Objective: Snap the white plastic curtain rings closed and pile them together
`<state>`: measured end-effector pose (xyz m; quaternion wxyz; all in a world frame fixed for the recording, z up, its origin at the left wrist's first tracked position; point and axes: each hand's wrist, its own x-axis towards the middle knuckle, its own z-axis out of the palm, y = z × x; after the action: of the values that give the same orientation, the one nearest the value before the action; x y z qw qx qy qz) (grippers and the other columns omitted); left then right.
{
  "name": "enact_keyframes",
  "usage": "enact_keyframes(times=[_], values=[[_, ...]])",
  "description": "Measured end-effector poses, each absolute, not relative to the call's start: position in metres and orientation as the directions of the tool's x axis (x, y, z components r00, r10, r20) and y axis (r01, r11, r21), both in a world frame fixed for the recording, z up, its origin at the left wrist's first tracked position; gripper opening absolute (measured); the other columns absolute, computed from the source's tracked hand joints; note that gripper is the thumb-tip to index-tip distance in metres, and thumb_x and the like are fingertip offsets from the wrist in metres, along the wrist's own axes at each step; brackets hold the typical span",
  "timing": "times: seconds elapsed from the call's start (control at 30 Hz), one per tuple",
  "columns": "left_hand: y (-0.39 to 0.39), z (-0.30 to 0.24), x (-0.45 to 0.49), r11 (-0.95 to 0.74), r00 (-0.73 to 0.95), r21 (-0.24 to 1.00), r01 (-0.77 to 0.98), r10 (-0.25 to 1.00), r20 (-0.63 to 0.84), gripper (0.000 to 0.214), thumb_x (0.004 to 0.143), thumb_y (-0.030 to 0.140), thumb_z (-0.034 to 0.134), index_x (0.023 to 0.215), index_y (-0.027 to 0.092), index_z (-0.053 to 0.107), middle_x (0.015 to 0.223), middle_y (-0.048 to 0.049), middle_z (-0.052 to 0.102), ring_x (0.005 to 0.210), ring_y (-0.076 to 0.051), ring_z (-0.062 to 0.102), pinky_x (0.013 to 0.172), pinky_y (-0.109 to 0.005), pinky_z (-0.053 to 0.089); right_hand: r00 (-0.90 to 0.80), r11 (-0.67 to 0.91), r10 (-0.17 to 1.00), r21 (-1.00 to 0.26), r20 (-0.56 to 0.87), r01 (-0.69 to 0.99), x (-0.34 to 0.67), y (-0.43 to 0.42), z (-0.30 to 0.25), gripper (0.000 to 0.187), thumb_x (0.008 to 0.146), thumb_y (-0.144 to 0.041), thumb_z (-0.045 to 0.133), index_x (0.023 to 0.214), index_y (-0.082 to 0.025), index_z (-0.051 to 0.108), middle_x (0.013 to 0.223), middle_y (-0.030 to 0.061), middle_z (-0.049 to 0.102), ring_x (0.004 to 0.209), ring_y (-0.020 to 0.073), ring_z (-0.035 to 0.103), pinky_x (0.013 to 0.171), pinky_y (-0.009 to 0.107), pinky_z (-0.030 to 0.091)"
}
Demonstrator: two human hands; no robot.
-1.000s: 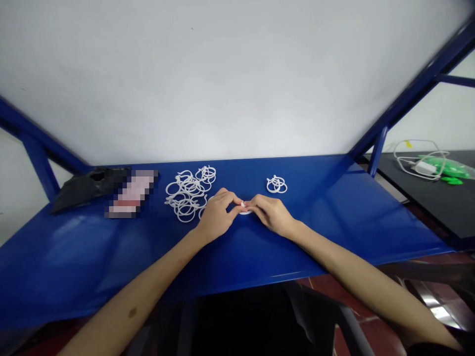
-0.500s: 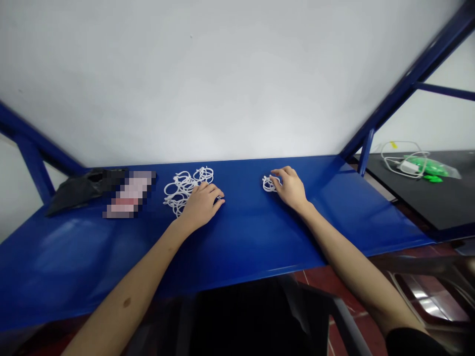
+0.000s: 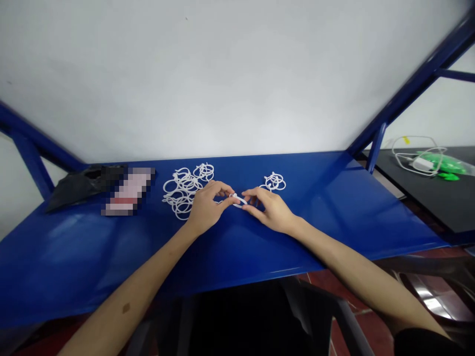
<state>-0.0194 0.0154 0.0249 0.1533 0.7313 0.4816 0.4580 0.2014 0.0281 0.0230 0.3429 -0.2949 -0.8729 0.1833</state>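
Note:
A white plastic curtain ring (image 3: 238, 202) is held a little above the blue table, between both hands. My left hand (image 3: 208, 205) pinches its knobbed left end between thumb and fingers. From the other side, my right hand (image 3: 272, 210) has its thumb and fingertips closed at the ring's right edge. Just left of my left hand lies a tangled pile of several white curtain rings (image 3: 181, 190), partly hidden by that hand. Beyond my right hand sits a smaller group of the same rings (image 3: 274, 182).
The blue table (image 3: 237, 252) stands against a white wall. On its left lie a black plastic bag (image 3: 74, 190) and a blurred pinkish item (image 3: 129, 190). A blue metal frame (image 3: 376, 146) rises at the right, beside a black surface with a white charger cable (image 3: 425, 165) and a green item in clear plastic (image 3: 449, 163).
My right hand has left the small group of rings and come left to the ring in my left hand. My left hand has shifted slightly right, off the pile.

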Motion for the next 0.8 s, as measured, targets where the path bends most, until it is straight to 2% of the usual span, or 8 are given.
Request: enact_keyframes(times=[0.07, 0.23, 0.33, 0.53, 0.67, 0.8], values=[[0.014, 0.026, -0.018, -0.462, 0.085, 0.712, 0.529, 0.864, 0.497, 0.016, 0.082, 0.036, 0.077, 0.084, 0.023, 0.069, 0.079, 0.0016, 0.068, 0.071, -0.013, 0.061, 0.072, -0.028, 0.051, -0.560, 0.737, 0.662, -0.567, 0.497, 0.369, 0.199, 0.028, 0.019, 0.023, 0.101, -0.032, 0.054, 0.119, -0.019, 0.059, 0.096, 0.0063, 0.070, 0.082, 0.0165, 0.069, 0.072, 0.031, 0.058], [0.015, 0.023, -0.018, -0.348, 0.055, 0.817, 0.459, 0.929, 0.365, 0.025, 0.081, 0.038, 0.077, 0.101, 0.025, 0.071, 0.084, 0.0011, 0.071, 0.071, -0.013, 0.063, 0.066, -0.027, 0.050, -0.461, 0.728, 0.682, -0.589, 0.568, 0.351, 0.199, 0.029, 0.016, 0.021, 0.100, -0.028, 0.056, 0.119, -0.020, 0.061, 0.095, 0.0050, 0.072, 0.080, 0.0151, 0.070, 0.070, 0.028, 0.058], [0.016, 0.020, -0.018, -0.294, 0.060, 0.831, 0.472, 0.951, 0.303, 0.014, 0.085, 0.038, 0.072, 0.092, 0.025, 0.073, 0.083, 0.0010, 0.073, 0.068, -0.013, 0.062, 0.067, -0.028, 0.050, -0.457, 0.747, 0.663, -0.568, 0.594, 0.346, 0.199, 0.029, 0.017, 0.021, 0.101, -0.027, 0.055, 0.119, -0.020, 0.062, 0.096, 0.0052, 0.072, 0.081, 0.0153, 0.069, 0.071, 0.029, 0.058], [0.012, 0.021, -0.015, -0.364, 0.117, 0.772, 0.521, 0.926, 0.358, 0.004, 0.085, 0.026, 0.070, 0.082, 0.024, 0.072, 0.079, 0.0027, 0.074, 0.070, -0.013, 0.065, 0.071, -0.028, 0.051, -0.542, 0.804, 0.575, -0.547, 0.613, 0.234, 0.199, 0.028, 0.018, 0.014, 0.101, -0.021, 0.053, 0.109, -0.018, 0.065, 0.093, 0.0067, 0.069, 0.083, 0.0161, 0.066, 0.075, 0.031, 0.056], [0.007, 0.020, -0.014, -0.457, 0.191, 0.704, 0.543, 0.884, 0.427, 0.012, 0.087, 0.020, 0.066, 0.076, 0.023, 0.070, 0.080, 0.0025, 0.074, 0.072, -0.013, 0.066, 0.066, -0.025, 0.049, -0.604, 0.840, 0.510, -0.506, 0.613, 0.196, 0.204, 0.025, 0.016, 0.015, 0.102, -0.018, 0.049, 0.110, -0.018, 0.063, 0.096, 0.0078, 0.069, 0.086, 0.0171, 0.065, 0.077, 0.033, 0.056], [0.006, 0.021, -0.013, -0.532, 0.271, 0.629, 0.567, 0.842, 0.467, 0.015, 0.089, 0.019, 0.065, 0.075, 0.022, 0.069, 0.078, 0.0026, 0.072, 0.074, -0.012, 0.065, 0.072, -0.026, 0.051, -0.654, 0.862, 0.473, -0.462, 0.590, 0.206, 0.206, 0.027, 0.012, 0.017, 0.103, -0.017, 0.048, 0.113, -0.017, 0.062, 0.097, 0.0084, 0.068, 0.088, 0.0177, 0.064, 0.078, 0.034, 0.056]])
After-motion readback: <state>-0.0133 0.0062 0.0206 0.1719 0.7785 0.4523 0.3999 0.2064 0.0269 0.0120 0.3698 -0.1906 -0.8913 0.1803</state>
